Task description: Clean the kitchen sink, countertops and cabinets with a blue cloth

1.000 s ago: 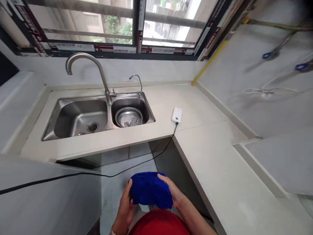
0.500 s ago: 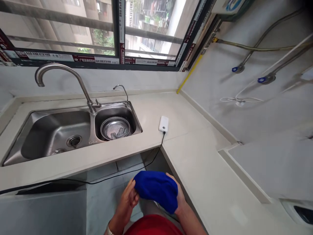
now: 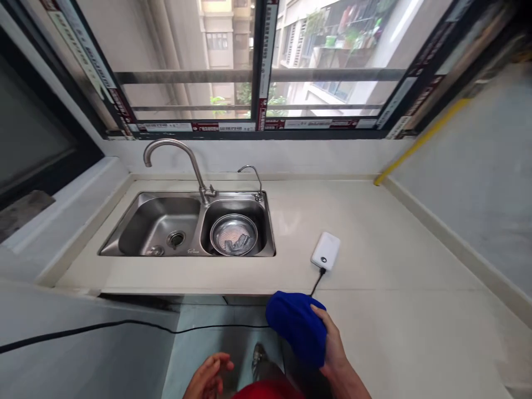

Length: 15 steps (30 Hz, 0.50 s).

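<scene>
A folded blue cloth (image 3: pixel 297 327) is gripped by my right hand (image 3: pixel 336 352) at its right side, just in front of the counter's edge. The thumb lies over the cloth, and the other fingers are hidden behind it. Lower down and to the left, my left hand (image 3: pixel 209 378) is apart from the cloth, with its fingers loosely curled and nothing in them. Beyond the cloth a white power bank (image 3: pixel 326 251) lies on the counter, a black cable (image 3: pixel 318 281) running from its near end and passing behind the cloth.
A double steel sink (image 3: pixel 195 252) with a tall faucet (image 3: pixel 183 148) is set into the pale counter (image 3: pixel 394 233). The right basin holds a metal strainer bowl (image 3: pixel 234 219). The black cable's other stretch (image 3: pixel 137 322) crosses the gap left of my body. A window and yellow pipe (image 3: pixel 419 143) stand behind.
My left hand has let go of the blue cloth and moved down and left. My right hand keeps hold of it. The view has turned left and closer to the counter.
</scene>
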Each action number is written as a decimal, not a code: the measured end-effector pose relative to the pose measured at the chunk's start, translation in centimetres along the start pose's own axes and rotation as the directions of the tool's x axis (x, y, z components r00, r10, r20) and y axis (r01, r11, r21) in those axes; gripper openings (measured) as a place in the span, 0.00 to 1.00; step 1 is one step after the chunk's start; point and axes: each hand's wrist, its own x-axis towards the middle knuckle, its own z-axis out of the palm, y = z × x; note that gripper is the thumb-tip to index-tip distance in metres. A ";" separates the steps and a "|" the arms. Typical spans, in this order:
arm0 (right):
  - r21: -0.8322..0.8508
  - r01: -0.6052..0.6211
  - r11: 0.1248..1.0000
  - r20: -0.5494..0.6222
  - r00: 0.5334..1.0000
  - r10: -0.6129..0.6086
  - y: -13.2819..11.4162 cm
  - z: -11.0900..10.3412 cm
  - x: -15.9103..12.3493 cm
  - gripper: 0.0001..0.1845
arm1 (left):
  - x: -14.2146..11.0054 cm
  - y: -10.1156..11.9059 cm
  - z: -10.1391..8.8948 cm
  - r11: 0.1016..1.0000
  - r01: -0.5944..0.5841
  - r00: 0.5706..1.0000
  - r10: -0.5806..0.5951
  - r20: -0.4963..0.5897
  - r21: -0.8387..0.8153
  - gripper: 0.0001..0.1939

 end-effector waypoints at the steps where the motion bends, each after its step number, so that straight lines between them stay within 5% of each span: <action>1: -0.027 -0.009 1.000 0.010 1.000 0.009 -0.1 0.4 0.4 0.23 | -0.6 -0.4 -0.1 0.998 -0.005 1.000 0.004 -0.017 -0.056 0.33; 5: -0.107 0.023 0.994 0.015 1.000 -0.021 0.0 2.4 2.0 0.23 | -2.1 0.3 2.6 0.985 -0.061 0.998 0.062 0.000 -0.164 0.32; 10: -0.105 0.035 0.994 0.135 0.991 -0.021 0.8 5.8 2.6 0.22 | -0.7 5.5 6.7 0.977 -0.175 0.982 0.182 0.043 -0.117 0.29; 15: -0.005 0.127 0.992 0.138 0.982 -0.125 2.5 8.9 2.2 0.17 | 3.7 10.5 7.0 0.949 -0.081 0.900 0.201 0.387 -0.304 0.40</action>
